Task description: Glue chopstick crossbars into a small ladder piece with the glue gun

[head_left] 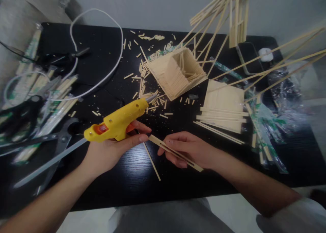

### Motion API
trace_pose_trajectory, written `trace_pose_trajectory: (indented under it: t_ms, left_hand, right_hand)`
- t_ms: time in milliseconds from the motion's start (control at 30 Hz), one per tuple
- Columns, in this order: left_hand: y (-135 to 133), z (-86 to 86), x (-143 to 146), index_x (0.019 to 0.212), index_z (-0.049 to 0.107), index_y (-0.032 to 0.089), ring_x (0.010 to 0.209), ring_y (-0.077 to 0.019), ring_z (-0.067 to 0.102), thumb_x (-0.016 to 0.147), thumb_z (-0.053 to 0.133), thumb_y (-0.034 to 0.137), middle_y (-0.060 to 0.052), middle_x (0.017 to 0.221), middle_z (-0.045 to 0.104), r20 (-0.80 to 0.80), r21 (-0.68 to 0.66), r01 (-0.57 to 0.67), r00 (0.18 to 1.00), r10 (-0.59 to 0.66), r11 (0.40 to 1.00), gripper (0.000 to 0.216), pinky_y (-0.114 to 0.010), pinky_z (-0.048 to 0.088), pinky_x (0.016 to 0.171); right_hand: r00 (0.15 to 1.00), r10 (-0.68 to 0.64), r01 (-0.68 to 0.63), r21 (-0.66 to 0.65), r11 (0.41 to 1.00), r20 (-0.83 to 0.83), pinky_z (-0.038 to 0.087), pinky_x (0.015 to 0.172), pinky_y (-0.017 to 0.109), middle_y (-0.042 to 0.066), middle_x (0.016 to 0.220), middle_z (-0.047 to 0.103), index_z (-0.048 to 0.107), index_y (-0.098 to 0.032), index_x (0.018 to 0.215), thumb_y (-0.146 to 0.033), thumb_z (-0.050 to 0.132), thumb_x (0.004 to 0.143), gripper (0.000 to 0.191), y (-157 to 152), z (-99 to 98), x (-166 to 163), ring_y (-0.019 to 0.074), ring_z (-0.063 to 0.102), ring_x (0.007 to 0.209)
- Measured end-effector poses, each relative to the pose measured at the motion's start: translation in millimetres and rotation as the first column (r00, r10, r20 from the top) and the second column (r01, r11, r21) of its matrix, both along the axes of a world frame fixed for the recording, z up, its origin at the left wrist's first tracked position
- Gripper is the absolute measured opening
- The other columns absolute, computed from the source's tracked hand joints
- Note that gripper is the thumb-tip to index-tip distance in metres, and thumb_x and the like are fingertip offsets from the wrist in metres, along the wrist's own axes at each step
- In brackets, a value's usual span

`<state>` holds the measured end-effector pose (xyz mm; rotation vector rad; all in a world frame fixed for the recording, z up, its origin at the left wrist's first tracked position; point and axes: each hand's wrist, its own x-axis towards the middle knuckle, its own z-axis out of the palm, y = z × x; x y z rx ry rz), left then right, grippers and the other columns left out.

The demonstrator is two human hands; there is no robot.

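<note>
Head view: a black surface (102, 56) strewn with wood offcuts stands against a grey wall (152, 5). An open stick box (173, 75) holds a few loose sticks. Nearer than the box, the left hand (109, 151) has its fingers gripping a yellow glue gun (117, 122), and the right hand (191, 149) has its fingers pinching joined sticks (158, 143).

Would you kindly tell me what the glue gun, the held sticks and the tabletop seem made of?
The glue gun: probably moulded plastic, smooth yellow shell, orange trigger. The sticks in the right hand: pale, matte, likely bamboo or wood. The tabletop: black, faint grain lines, soft sheen; perhaps laminate or painted wood.
</note>
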<state>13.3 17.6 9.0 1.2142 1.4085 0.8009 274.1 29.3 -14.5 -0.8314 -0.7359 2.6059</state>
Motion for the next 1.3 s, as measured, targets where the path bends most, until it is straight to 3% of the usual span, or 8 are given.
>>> trace_pose_trajectory:
  t_ms: [200,533,867,1067,1300]
  left_hand:
    - [0,2.2,3,0.088,0.077,0.025,0.092,-0.0269,0.082,0.079,0.092,0.043,-0.004,0.095,0.086,0.023,0.006,-0.068,0.997,0.068,0.998,0.025,-0.039,0.071,0.090]
    - [-1,-1.6,2,0.088,0.078,0.025,0.093,-0.0256,0.082,0.081,0.090,0.044,-0.003,0.095,0.086,-0.012,0.026,-0.058,0.998,0.059,0.998,0.023,-0.037,0.070,0.092]
    - [-2,1.0,2,0.092,0.084,0.028,0.096,-0.0253,0.083,0.084,0.089,0.043,-0.002,0.101,0.087,-0.039,0.026,0.010,0.999,-0.009,1.000,0.017,-0.038,0.070,0.098]
    - [-2,0.8,6,0.087,0.083,0.028,0.094,-0.0245,0.082,0.082,0.091,0.044,-0.002,0.098,0.086,-0.047,0.035,-0.036,0.998,0.038,0.999,0.018,-0.037,0.070,0.094]
    - [-3,0.8,5,0.086,0.083,0.029,0.090,-0.0222,0.079,0.084,0.090,0.044,0.000,0.095,0.083,-0.062,0.043,0.000,0.998,0.003,0.999,0.017,-0.034,0.069,0.087]
  right_hand:
    - [1.000,-0.014,0.013,0.047,0.999,0.019,0.034,0.046,0.021,-0.004,0.069,0.065,0.079,-0.012,0.101,-0.050,0.079,0.104,0.038,0,1.7,-2,0.0055,0.048,0.048]
    - [0.998,-0.052,0.049,0.071,0.996,0.040,0.038,0.043,0.017,-0.005,0.069,0.069,0.072,-0.015,0.092,-0.039,0.086,0.100,0.029,0,2.4,-3,0.0047,0.054,0.045]
    - [0.980,-0.108,0.069,0.227,0.971,0.166,0.048,0.049,0.018,-0.001,0.073,0.078,0.070,-0.016,0.086,-0.045,0.091,0.094,0.037,-3,5.6,-6,0.0085,0.067,0.051]
    - [0.960,-0.180,0.114,0.289,0.951,0.212,0.049,0.052,0.017,-0.001,0.073,0.079,0.071,-0.017,0.084,-0.033,0.098,0.087,0.031,-6,8.0,-7,0.0081,0.068,0.053]
    - [0.944,-0.212,0.111,0.361,0.926,0.253,0.051,0.054,0.018,-0.001,0.075,0.079,0.072,-0.017,0.085,-0.034,0.096,0.089,0.029,-10,7.9,-7,0.0083,0.068,0.055]
